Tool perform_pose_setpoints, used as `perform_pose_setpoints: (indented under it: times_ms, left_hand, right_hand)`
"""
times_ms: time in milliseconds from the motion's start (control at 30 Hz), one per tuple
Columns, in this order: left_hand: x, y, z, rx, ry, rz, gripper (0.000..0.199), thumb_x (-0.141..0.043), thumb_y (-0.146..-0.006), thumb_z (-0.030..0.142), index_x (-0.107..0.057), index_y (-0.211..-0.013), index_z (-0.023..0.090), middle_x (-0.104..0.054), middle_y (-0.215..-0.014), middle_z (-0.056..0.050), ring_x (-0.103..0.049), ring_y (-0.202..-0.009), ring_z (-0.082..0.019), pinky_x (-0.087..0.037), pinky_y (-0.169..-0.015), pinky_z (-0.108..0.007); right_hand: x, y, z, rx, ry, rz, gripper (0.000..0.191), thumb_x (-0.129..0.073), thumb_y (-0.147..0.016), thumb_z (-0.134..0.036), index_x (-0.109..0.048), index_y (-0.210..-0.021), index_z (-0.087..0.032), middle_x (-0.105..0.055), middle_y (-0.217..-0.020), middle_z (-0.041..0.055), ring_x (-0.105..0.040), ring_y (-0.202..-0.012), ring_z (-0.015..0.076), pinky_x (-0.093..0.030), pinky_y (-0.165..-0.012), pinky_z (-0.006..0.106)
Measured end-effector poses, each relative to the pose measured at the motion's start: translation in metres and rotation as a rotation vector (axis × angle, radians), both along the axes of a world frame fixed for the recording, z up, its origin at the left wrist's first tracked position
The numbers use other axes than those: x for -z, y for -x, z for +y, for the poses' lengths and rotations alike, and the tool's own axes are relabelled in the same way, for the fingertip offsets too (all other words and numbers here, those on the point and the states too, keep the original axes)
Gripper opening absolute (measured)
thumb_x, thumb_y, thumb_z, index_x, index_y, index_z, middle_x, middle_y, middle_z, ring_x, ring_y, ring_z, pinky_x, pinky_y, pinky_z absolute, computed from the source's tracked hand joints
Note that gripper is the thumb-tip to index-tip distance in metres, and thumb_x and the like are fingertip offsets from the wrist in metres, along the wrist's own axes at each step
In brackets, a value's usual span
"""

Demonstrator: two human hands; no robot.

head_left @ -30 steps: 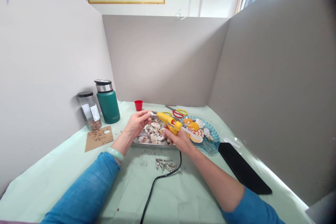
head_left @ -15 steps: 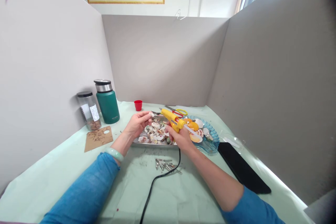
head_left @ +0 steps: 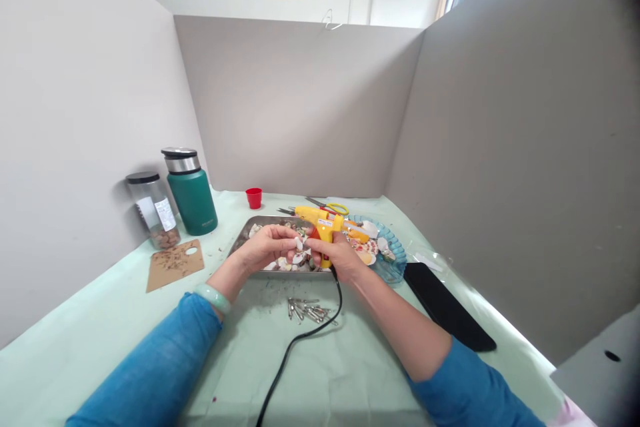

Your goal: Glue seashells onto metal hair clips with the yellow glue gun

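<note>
My left hand [head_left: 273, 247] pinches a small white shell [head_left: 299, 243] between thumb and fingers, above the metal tray [head_left: 285, 274]. In my right hand [head_left: 337, 255] is a yellow hot glue gun [head_left: 327, 227], its nozzle pointing left and a clear glue stick jutting from its back. The fingertips of both hands almost meet at the shell; whether they touch is too small to tell. Mixed shells lie in the tray beneath. A blue scalloped plate [head_left: 399, 257] with larger orange and white shells is just right of the gun.
Silver metal clips [head_left: 307, 310] lie in front of the tray beside the black cord [head_left: 295, 340]. At the left stand a green bottle [head_left: 193, 200], a clear jar [head_left: 157, 213] and a brown card [head_left: 175, 263]. Scissors [head_left: 333, 207] and a red cup [head_left: 254, 198] are behind; a black slab [head_left: 447, 307] lies right.
Both hands have come together over the tray. My right hand has turned the glue gun more level, and my left hand has brought the shell right and lower. The view has shifted slightly.
</note>
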State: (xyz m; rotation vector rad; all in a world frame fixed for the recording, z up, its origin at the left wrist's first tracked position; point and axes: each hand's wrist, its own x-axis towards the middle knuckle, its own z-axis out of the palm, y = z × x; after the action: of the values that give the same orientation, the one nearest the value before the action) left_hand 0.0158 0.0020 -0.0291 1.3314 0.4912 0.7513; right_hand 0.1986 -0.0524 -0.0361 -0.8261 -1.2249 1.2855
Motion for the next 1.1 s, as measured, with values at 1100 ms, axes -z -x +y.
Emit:
perform_pose_setpoints:
  times_ms: [1100]
  left_hand:
    - [-0.003,-0.01,-0.006,-0.108,-0.097,-0.028,0.022,-0.077,-0.065,0.021,-0.061,-0.078,0.012,-0.064,-0.06,-0.001,-0.061,-0.052,-0.01,-0.05,-0.054,-0.022]
  right_hand:
    - [0.003,0.001,0.002,0.047,0.0,0.105,0.036,-0.073,-0.063,-0.031,-0.055,-0.09,-0.016,-0.049,-0.049,-0.0078,-0.043,-0.041,0.0065,-0.039,-0.042,0.019]
